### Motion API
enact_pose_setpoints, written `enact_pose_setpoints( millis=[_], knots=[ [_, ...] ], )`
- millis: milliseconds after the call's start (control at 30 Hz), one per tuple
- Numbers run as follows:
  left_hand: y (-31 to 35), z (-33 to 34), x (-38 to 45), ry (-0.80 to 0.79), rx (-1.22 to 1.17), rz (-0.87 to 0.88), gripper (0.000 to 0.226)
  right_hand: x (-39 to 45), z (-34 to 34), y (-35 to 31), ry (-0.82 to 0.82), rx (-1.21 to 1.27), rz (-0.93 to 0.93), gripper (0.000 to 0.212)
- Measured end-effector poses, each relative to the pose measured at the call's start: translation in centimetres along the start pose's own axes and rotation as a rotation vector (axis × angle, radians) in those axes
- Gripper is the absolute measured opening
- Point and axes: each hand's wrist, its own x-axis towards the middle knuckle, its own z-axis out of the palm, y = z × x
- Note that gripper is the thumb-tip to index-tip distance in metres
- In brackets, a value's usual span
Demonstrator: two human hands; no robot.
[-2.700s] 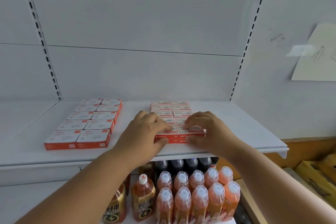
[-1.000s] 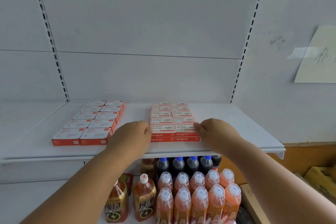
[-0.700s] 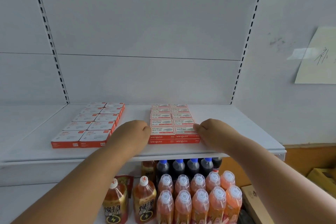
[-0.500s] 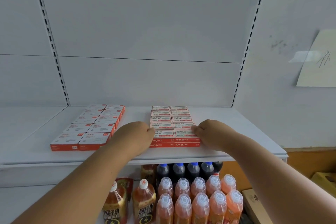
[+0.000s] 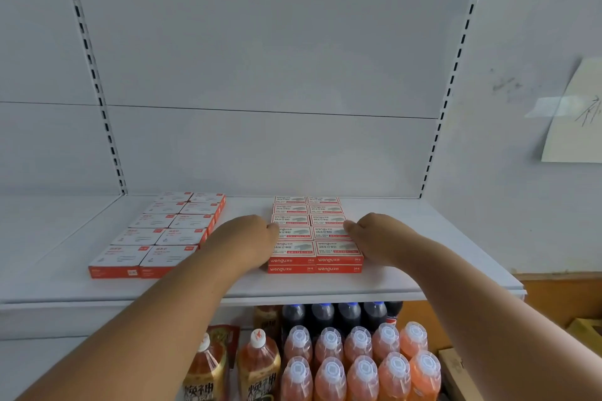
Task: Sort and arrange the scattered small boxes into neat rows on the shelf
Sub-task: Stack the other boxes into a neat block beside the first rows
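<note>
Box block [image 5: 314, 234] lengthwise front-to-back between hands [image 5: 250, 239]

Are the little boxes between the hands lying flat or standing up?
Lying flat: the staple boxes show their wide labelled tops, stacked two high at the front.

Matt white metal shelf [image 5: 407, 273], glossy cardboard boxes [image 5: 314, 234], plastic bottles [image 5: 361, 365]

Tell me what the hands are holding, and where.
Left hand and right hand press the two sides of the wengu box block; nothing lifted.
</note>
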Motion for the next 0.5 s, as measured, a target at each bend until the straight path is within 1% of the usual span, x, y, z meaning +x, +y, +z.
enact_pose_setpoints(
  millis=[133, 267, 333, 433, 500],
  knots=[
    [0.1, 0.5, 0.6, -0.010, -0.004, -0.001, 0.044, 0.9, 0.6, -0.1, -0.002, -0.091, -0.029, 0.046],
    [0.0, 0.8, 0.5, 0.000, 0.004, 0.003, 0.042, 1.4, 1.1, 0.3, 0.019, -0.182, -0.073, 0.048],
    [0.0, 0.7, 0.7, -0.013, -0.007, 0.002, 0.043, 1.4, 1.1, 0.3, 0.019, -0.151, -0.049, 0.049],
    [-0.3, 0.2, 1.3, -0.031, -0.068, -0.022, 0.049, 1.3, 0.5, 0.3, -0.016, -0.019, 0.001, 0.056],
    [-0.3, -0.1, 1.9, -0.027, -0.092, -0.038, 0.052, 1.5, 0.2, 0.2, -0.030, 0.023, 0.034, 0.060]
  ],
)
